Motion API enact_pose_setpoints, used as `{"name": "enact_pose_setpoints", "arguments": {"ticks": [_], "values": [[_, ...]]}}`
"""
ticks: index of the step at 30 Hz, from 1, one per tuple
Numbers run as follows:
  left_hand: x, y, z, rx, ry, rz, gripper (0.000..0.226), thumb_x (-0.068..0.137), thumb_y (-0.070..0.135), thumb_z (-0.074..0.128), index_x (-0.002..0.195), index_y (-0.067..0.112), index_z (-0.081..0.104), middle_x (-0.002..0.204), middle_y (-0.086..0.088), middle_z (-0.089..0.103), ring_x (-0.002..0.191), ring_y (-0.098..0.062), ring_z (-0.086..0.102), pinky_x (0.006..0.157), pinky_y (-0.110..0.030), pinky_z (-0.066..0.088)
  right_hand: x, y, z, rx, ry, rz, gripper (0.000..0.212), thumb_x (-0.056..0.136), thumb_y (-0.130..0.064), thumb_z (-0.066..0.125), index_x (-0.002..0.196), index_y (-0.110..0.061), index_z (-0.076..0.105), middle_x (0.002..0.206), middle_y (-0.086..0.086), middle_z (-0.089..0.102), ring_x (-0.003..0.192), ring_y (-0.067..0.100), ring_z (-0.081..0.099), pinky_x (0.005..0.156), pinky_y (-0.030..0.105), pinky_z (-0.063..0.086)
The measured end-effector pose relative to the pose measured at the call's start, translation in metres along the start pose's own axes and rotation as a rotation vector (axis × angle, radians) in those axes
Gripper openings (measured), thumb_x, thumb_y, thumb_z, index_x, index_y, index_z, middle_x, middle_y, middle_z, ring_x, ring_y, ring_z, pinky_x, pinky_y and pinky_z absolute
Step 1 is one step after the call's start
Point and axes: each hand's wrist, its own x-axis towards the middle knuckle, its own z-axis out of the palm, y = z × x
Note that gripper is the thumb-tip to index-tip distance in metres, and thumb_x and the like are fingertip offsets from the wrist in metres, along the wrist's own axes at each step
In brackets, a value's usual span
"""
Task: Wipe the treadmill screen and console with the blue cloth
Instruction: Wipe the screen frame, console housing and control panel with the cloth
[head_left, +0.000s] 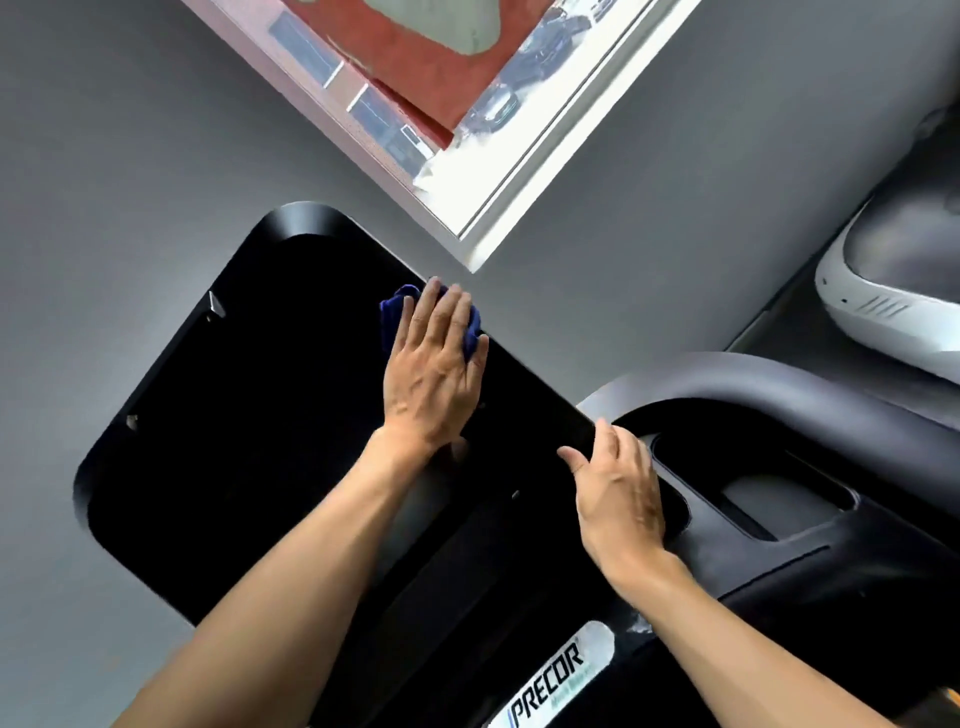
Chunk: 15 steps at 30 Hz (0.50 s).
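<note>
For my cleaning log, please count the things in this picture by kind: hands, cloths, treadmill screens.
Hands: 2, left hand pressing the cloth, right hand on the screen's edge
Blue cloth: 1
Treadmill screen: 1
Total: 4

Blue cloth bunched under my left hand, pressed flat on treadmill screen nr top-right edge. Screen black, off, tilted. Console dark w/ recessed tray, rt of screen.
</note>
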Motion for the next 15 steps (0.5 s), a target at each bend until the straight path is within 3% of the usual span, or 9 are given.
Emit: {"name": "enact_pose_setpoints", "arguments": {"ticks": [2,4,6,8,11,15], "values": [[0.021,-0.006,-0.004,0.081,-0.073,0.168,0.041,0.103,0.036,0.046,0.119,0.005,0.067,0.122,-0.013,0.067,0.128,-0.033,0.055,0.124,-0.045,0.024,-0.001,-0.003,0.001,-0.047,0.066,0.029,0.056,0.085,-0.044,0.062,0.110,0.006,0.061,0.098,0.023,0.065,0.089,0.043,0.063,0.073,0.047,0.055],[0.044,0.000,-0.008,0.164,-0.250,0.249,0.042,0.100,0.040,0.042,0.094,0.009,0.069,0.098,-0.012,0.069,0.106,-0.034,0.063,0.116,-0.042,0.034,-0.001,-0.005,0.001,-0.083,0.101,0.050,0.057,0.084,-0.047,0.062,0.106,0.005,0.061,0.094,0.021,0.064,0.086,0.040,0.063,0.070,0.045,0.055],[0.055,0.016,-0.009,0.220,-0.423,0.304,0.050,0.097,0.046,0.035,0.082,0.010,0.066,0.086,-0.013,0.069,0.092,-0.036,0.063,0.102,-0.043,0.043,0.000,-0.002,0.001,-0.082,0.055,0.087,0.063,0.085,-0.054,0.057,0.107,0.005,0.061,0.096,0.021,0.064,0.088,0.040,0.063,0.072,0.045,0.055],[0.049,0.034,-0.006,0.219,-0.508,0.385,0.053,0.093,0.052,0.034,0.084,0.010,0.065,0.086,-0.012,0.068,0.089,-0.035,0.063,0.097,-0.041,0.044,0.000,0.004,-0.004,-0.061,-0.024,0.091,0.072,0.087,-0.064,0.043,0.105,0.003,0.060,0.097,0.021,0.063,0.091,0.040,0.062,0.076,0.046,0.053],[0.023,0.060,-0.004,0.179,-0.563,0.541,0.060,0.087,0.064,0.037,0.102,0.011,0.061,0.099,-0.007,0.064,0.099,-0.031,0.058,0.107,-0.039,0.038,0.005,0.020,-0.020,-0.052,-0.230,0.087,0.092,0.076,-0.081,0.026,0.120,-0.004,0.052,0.116,0.016,0.058,0.111,0.036,0.056,0.093,0.043,0.045],[0.024,0.056,-0.009,0.137,-0.624,0.688,0.081,0.085,0.079,0.036,0.126,0.011,0.053,0.117,-0.005,0.061,0.115,-0.028,0.055,0.116,-0.039,0.030,0.011,0.047,-0.042,0.004,-0.533,-0.044,0.122,0.065,-0.078,0.068,0.154,-0.008,0.020,0.152,0.010,0.035,0.140,0.028,0.035,0.115,0.034,0.031]]}}
